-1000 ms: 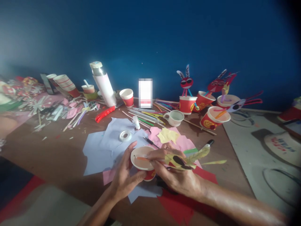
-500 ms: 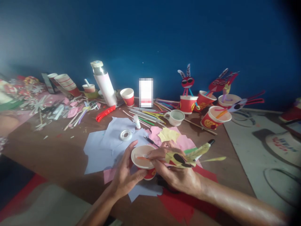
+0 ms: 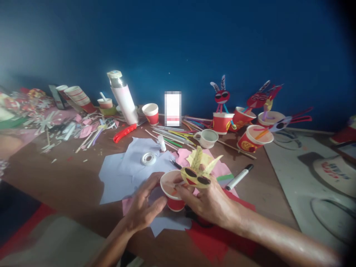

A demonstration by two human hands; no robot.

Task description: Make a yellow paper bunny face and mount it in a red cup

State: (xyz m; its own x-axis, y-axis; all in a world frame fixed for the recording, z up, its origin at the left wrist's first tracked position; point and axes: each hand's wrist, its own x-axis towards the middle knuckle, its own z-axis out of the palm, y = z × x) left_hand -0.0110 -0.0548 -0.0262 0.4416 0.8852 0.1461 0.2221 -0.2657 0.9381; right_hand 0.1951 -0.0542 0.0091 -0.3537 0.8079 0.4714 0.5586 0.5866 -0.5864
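A red and white paper cup (image 3: 175, 203) stands upright in front of me. My left hand (image 3: 146, 204) curves loosely along its left side, thumb and fingers apart. Whether it touches the cup is hard to tell. My right hand (image 3: 207, 202) is closed, with its fingertips over the cup's mouth. It holds a yellow paper face figure (image 3: 195, 178) with dark oval eyes, a red mouth and two upright ears. A short orange piece (image 3: 174, 192) shows inside the cup below the fingertips; the rest of it is hidden by the hand.
Blue paper (image 3: 116, 178), red paper (image 3: 211, 241), a tape roll (image 3: 149, 158) and a black-capped marker (image 3: 239, 177) lie around the cup. Behind are pipe cleaners (image 3: 172, 135), a white mug (image 3: 209, 139), a thermos (image 3: 124, 100) and several cups with paper figures (image 3: 222, 122).
The yellow figure has turned upright, its face now towards me. The cup has shifted slightly right, and my left thumb has slid off its front. The marker is now uncovered.
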